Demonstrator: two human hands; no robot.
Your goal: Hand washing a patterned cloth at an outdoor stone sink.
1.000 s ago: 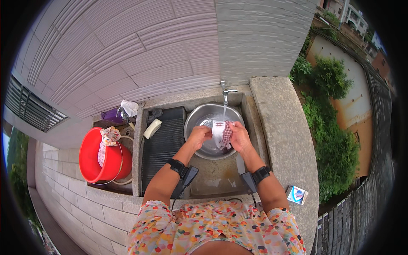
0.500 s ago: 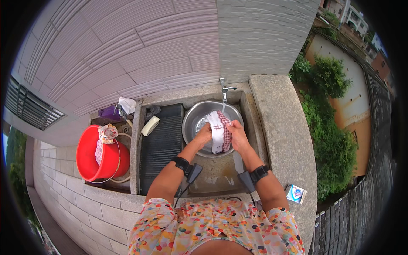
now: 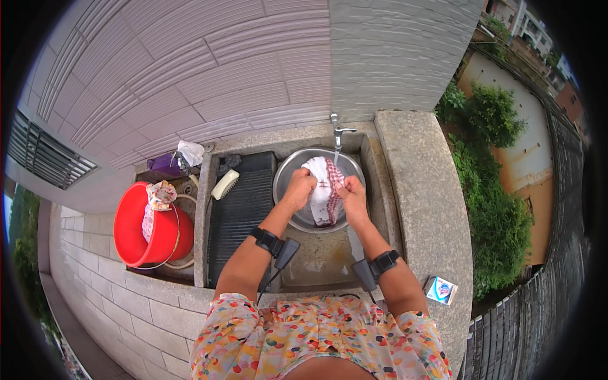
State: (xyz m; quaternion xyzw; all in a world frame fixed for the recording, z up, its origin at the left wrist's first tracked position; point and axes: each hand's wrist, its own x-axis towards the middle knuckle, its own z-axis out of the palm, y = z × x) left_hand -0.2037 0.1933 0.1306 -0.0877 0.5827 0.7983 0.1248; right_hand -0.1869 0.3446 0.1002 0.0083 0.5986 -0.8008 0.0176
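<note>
Over a round metal basin [image 3: 286, 210] in the stone sink, I hold a white cloth [image 3: 320, 201] with a red checked part along its right side. My left hand [image 3: 301, 188] pinches its left edge, and my right hand [image 3: 352, 197] grips the checked edge. The cloth hangs down between both hands. Behind it a chrome tap [image 3: 337, 132] runs a stream of water toward the cloth and basin. What lies in the basin beneath the cloth is partly hidden.
Left of the basin is a dark ribbed washboard [image 3: 244, 218] with a scrub brush [image 3: 225, 184] at its upper left. A red bucket [image 3: 172, 234] holding patterned cloth stands farther left. A small soap box [image 3: 441, 290] lies on the stone ledge [image 3: 434, 209] at right.
My left hand has moved slightly up and left along the cloth. The cloth is spread a little differently, with more of its lower end showing.
</note>
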